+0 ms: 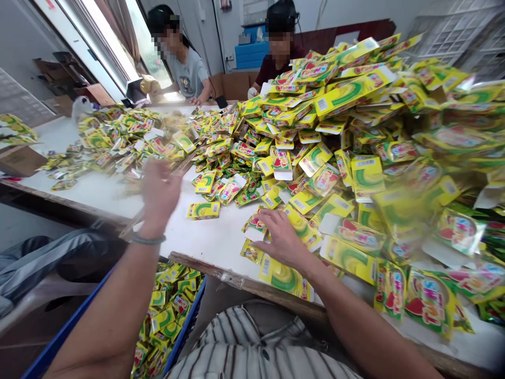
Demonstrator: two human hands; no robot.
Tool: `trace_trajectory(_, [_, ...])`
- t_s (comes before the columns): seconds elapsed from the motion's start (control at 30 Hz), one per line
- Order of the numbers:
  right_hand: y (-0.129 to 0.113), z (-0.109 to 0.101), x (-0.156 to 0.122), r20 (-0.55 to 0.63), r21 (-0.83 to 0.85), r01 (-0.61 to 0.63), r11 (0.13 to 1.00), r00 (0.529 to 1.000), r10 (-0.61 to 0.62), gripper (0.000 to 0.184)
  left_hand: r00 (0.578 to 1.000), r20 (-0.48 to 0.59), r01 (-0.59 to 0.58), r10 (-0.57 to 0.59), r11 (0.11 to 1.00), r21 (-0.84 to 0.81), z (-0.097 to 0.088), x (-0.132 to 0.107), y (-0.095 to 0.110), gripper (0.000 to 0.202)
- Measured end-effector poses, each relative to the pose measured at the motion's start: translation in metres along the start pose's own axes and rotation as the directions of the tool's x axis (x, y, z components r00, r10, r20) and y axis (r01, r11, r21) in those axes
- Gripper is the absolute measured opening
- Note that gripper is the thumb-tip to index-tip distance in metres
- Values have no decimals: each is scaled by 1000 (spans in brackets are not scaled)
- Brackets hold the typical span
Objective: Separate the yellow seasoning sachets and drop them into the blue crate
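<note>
A big heap of yellow-and-green sachets covers the white table. My right hand lies on sachets at the heap's near edge, fingers spread and flat over them. My left hand is raised above the table's left part, blurred by motion, so its fingers do not show clearly. A single sachet lies alone between the two hands.
A blue crate with several sachets sits below the table edge at my left. More sachets spread over the far left of the table. Two people sit at the far side. A cardboard box stands far left.
</note>
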State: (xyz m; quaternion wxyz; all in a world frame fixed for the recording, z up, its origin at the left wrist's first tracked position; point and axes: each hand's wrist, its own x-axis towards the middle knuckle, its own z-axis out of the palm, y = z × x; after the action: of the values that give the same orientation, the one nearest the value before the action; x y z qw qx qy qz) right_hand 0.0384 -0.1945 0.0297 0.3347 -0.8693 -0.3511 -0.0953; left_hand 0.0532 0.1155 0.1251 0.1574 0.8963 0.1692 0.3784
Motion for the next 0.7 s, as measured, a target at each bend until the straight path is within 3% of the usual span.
trace_trajectory(0.03, [2,3,-1,46,-60,40,997,998,-37,56,983,185,21,-11,999,-47,7,-16,13,23])
trace_trajectory(0.07, [3,7,-2,65,-102,57,993,997,-50,52,936,352,41,-26,999,-34,16,-35,26,15])
trace_trajectory(0.13, [7,11,-3,32,-136,46,990,999,-42,38,805,593,42,-17,999,-28,37,-73,48,16])
trace_trajectory(0.23, [12,12,-2,-47,-140,14,990,999,-21,34,739,670,12,69,993,-116,67,-114,70,26])
trace_trajectory(0.33, [12,11,-2,-49,-167,24,986,998,-33,33,722,682,9,116,984,-178,83,-130,78,10])
trace_trajectory(0.4, [12,10,-2,-46,-176,42,984,998,-51,32,724,683,32,102,983,-180,82,-130,77,8])
trace_trajectory(0.53, [14,13,-3,-41,-137,74,988,996,-80,32,805,592,118,-32,987,-108,57,-117,62,11])
trace_trajectory(0.6, [12,17,-4,-48,-48,55,997,997,-57,28,845,532,165,-61,975,-149,41,-114,54,13])
trace_trajectory(0.63, [10,19,-4,-60,25,28,999,998,-26,30,845,532,190,-46,957,-219,34,-114,52,13])
trace_trajectory(0.7, [4,22,-3,-65,209,-62,976,995,77,42,803,596,275,34,865,-420,26,-121,54,16])
